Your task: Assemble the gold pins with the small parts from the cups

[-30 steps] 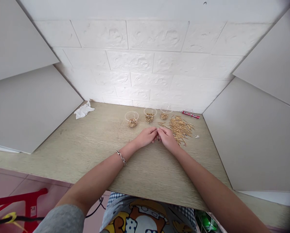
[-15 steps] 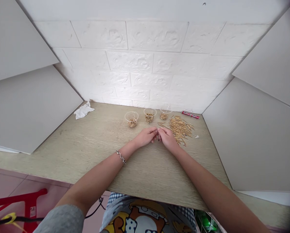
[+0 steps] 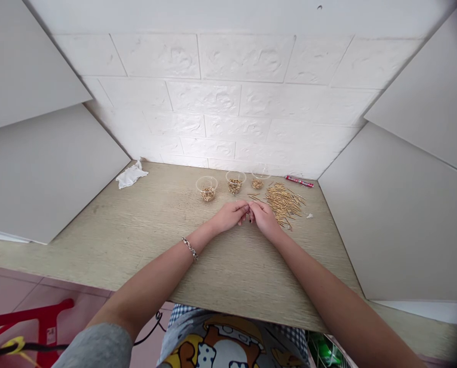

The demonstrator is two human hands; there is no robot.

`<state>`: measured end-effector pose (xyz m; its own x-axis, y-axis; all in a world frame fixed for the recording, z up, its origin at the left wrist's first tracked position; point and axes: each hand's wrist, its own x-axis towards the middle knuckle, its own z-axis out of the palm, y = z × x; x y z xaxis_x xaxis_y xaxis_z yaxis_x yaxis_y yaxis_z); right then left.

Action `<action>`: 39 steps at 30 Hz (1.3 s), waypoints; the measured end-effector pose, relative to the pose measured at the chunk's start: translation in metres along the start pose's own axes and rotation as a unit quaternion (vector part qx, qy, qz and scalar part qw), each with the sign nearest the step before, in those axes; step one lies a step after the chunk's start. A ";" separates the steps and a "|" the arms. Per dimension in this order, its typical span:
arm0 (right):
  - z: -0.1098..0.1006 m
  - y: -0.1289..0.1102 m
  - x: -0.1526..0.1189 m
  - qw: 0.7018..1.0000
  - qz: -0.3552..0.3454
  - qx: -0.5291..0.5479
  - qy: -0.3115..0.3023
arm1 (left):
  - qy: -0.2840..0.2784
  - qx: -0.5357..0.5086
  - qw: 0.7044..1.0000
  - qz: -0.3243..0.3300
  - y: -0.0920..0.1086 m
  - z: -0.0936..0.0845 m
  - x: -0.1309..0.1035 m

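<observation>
My left hand (image 3: 232,214) and my right hand (image 3: 262,215) meet fingertip to fingertip over the table, both closed in a pinch. What they hold between them is hidden or too small to make out. Just right of my right hand lies a heap of thin gold-coloured metal pins (image 3: 285,203), with a few loose pins (image 3: 254,197) beyond the fingers. Behind my hands stand three clear plastic cups: the left cup (image 3: 207,189), the middle cup (image 3: 235,183) and the right cup (image 3: 259,179), each with small gold-coloured metal pieces in it.
A crumpled white tissue (image 3: 131,175) lies at the back left of the wooden table (image 3: 144,230). A red wrapped stick (image 3: 299,181) rests at the back right, near a white scrap (image 3: 309,215). Grey panels (image 3: 52,168) flank both sides, and a white brick-patterned wall (image 3: 220,97) closes the back.
My hands stay pinched together in the same place with almost no visible movement. The whole view has shifted very slightly.
</observation>
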<state>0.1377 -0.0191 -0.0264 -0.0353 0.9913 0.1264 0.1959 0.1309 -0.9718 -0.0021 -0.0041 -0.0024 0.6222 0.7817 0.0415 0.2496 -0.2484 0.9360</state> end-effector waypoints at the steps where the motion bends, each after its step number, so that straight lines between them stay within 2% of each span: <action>1: 0.000 0.000 0.000 1.000 0.002 0.006 0.003 | -0.005 -0.002 1.000 0.001 0.000 0.000 0.000; 17: 0.001 -0.002 0.001 0.997 0.014 0.070 0.010 | -0.024 -0.069 0.997 0.003 -0.005 0.002 0.002; 27: -0.002 0.003 0.004 1.000 0.019 -0.007 -0.005 | -0.016 -0.059 0.998 -0.007 -0.004 0.002 0.001; 39: -0.002 0.000 0.003 1.000 0.016 0.002 -0.023 | -0.003 -0.034 0.999 -0.033 0.000 0.002 0.001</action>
<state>0.1396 -0.0164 -0.0260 -0.0748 0.9935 0.0861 0.1940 0.0992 -0.9760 0.0003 -0.0048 -0.0031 0.6110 0.7913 -0.0224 0.2393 -0.1576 0.9581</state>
